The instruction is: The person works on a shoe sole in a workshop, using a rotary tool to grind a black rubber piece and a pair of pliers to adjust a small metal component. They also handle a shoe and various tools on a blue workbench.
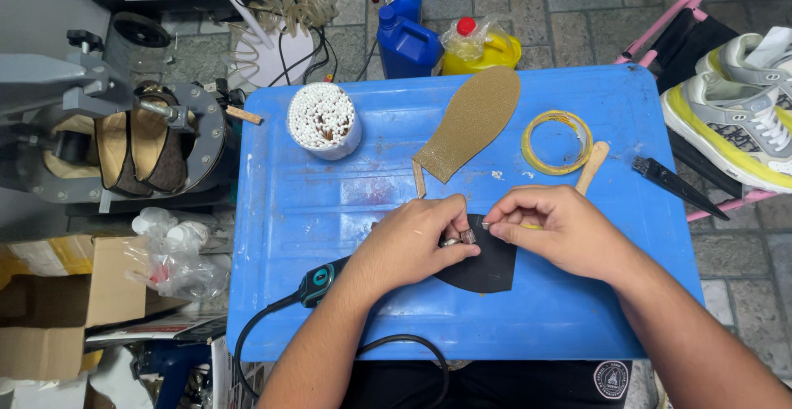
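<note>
My left hand [417,240] grips a corded rotary tool [318,281] with a teal and black body, its metal tip [468,236] pointing right. My right hand [549,227] pinches at that tip with thumb and forefinger. Both hands rest over a black curved rubber piece [487,269] lying on the blue plastic table [330,203]. The tool's black cord [256,330] runs off the near edge. A tan insole-shaped piece [474,120] lies just beyond the hands.
A white cup of cotton swabs [323,118], a yellow tape roll [557,141], a wooden stick [592,165] sit on the table. A black blade [672,182] juts off the right edge. Sneakers [742,120], blue and yellow bottles [445,42], a grey machine [124,141] surround it.
</note>
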